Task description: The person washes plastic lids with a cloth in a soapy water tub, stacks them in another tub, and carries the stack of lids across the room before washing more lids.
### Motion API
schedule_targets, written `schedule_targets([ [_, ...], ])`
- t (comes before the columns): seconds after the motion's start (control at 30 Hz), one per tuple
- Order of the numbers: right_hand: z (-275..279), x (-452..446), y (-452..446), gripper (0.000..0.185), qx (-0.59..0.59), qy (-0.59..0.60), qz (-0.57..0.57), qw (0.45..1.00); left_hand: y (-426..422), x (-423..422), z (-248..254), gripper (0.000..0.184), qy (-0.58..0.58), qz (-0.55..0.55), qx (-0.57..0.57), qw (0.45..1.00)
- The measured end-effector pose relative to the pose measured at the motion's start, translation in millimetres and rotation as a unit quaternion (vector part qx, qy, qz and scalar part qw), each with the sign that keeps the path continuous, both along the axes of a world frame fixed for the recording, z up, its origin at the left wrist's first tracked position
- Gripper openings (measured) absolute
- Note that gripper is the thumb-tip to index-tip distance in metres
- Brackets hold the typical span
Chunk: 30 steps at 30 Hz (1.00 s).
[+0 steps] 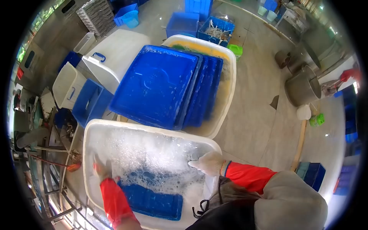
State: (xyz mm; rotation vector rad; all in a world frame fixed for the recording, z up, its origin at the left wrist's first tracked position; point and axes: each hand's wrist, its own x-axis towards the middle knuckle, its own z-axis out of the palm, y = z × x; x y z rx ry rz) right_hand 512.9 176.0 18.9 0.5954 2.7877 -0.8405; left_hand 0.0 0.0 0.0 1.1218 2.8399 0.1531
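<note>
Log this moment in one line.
left hand: by left wall of front tub | right hand: by right wall, finger over suds | blue panel: in front tub | stacked blue panels: in rear tub

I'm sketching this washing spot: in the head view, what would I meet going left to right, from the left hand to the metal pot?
Left hand → blue panel in the near tub → right hand → metal pot.

I can't read any words or numbers here. The big blue tray (pixel 168 67) on top of the pile in front of me has a faint round mark (pixel 151 79) near its middle, but I can't make out any letters.
</note>
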Motion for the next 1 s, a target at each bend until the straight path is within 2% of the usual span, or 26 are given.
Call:
schedule_targets([
  [0.07, 2, 18, 14, 0.037, -0.002, -0.017, -0.005, 1.0, -94, -5, -71, 0.097, 0.048, 0.068, -0.012, 0.996],
  [0.1, 8, -16, -17, 0.037, -0.008, -0.03, -0.004, 1.0, -166, -29, -81, 0.095, -0.033, 0.118, -0.07, 0.99],
  [0.13, 15, -1, -6, 0.032, 0.022, -0.072, -0.002, 0.997, -183, 6, -118, 0.093, -0.137, 0.168, -0.109, 0.97],
  [0.2, 11, -14, -4, 0.028, 0.044, -0.078, 0.008, 0.996, -168, 51, -42, 0.09, -0.131, 0.153, -0.13, 0.971],
  [0.23, 3, -14, -5, 0.025, 0.027, -0.042, -0.004, 0.999, -167, 70, -15, 0.087, -0.127, 0.13, -0.163, 0.97],
  [0.27, 0, -19, -13, 0.023, 0.002, 0.004, -0.014, 1.0, -197, 51, -31, 0.078, -0.061, 0.106, -0.115, 0.986],
  [0.33, 10, -22, -4, 0.023, 0.012, -0.012, -0.017, 1.0, -193, 46, -40, 0.076, -0.107, 0.147, -0.112, 0.977],
  [0.43, 10, -21, -1, 0.023, 0.024, -0.026, -0.018, 0.999, -182, 75, 15, 0.065, -0.205, 0.228, -0.077, 0.949],
  [0.47, 7, -20, -9, 0.024, 0.031, -0.027, -0.019, 0.999, -207, 64, 12, 0.065, -0.203, 0.238, -0.067, 0.947],
  [0.5, 3, -18, -18, 0.025, 0.038, -0.028, -0.02, 0.999, -206, 72, 31, 0.065, -0.204, 0.252, -0.054, 0.945],
  [0.53, -2, -14, -23, 0.026, 0.052, -0.029, -0.012, 0.998, -213, 87, 54, 0.056, -0.155, 0.199, -0.063, 0.966],
  [0.57, -12, -6, -24, 0.026, 0.052, 0.026, -0.017, 0.998, -233, 85, 51, 0.048, -0.185, 0.166, 0.027, 0.968],
  [0.6, -25, -6, -16, 0.027, 0.061, 0.087, -0.026, 0.994, -227, 80, 45, 0.045, -0.191, 0.198, 0.05, 0.96],
  [0.63, -11, -14, -11, 0.029, 0.054, 0.042, -0.021, 0.997, -208, 85, 53, 0.048, -0.343, 0.282, 0.208, 0.871],
  [0.67, 6, -17, -2, 0.03, 0.055, -0.012, -0.016, 0.998, -193, 94, 54, 0.056, -0.368, 0.29, 0.259, 0.844],
  [0.7, 2, -22, 2, 0.03, 0.058, -0.006, 0.009, 0.998, -184, 95, 43, 0.06, -0.35, 0.299, 0.302, 0.835],
  [0.77, 0, -23, 1, 0.035, 0.047, 0.04, -0.028, 0.998, -185, 86, 26, 0.065, -0.34, 0.294, 0.379, 0.809],
  [0.8, 4, -22, -2, 0.042, 0.071, -0.022, -0.018, 0.997, -189, 83, 20, 0.067, -0.348, 0.282, 0.414, 0.792],
  [0.87, 9, -28, -5, 0.044, 0.055, -0.021, -0.008, 0.998, -173, 86, 57, 0.065, -0.316, 0.225, 0.364, 0.847],
  [0.93, 2, -15, 5, 0.046, 0.033, -0.034, 0.006, 0.999, -153, 98, 61, 0.07, -0.375, 0.192, 0.395, 0.817],
  [1.0, -8, -12, 4, 0.044, 0.068, 0.054, 0.024, 0.996, -133, 118, 74, 0.075, -0.397, 0.15, 0.526, 0.737],
])
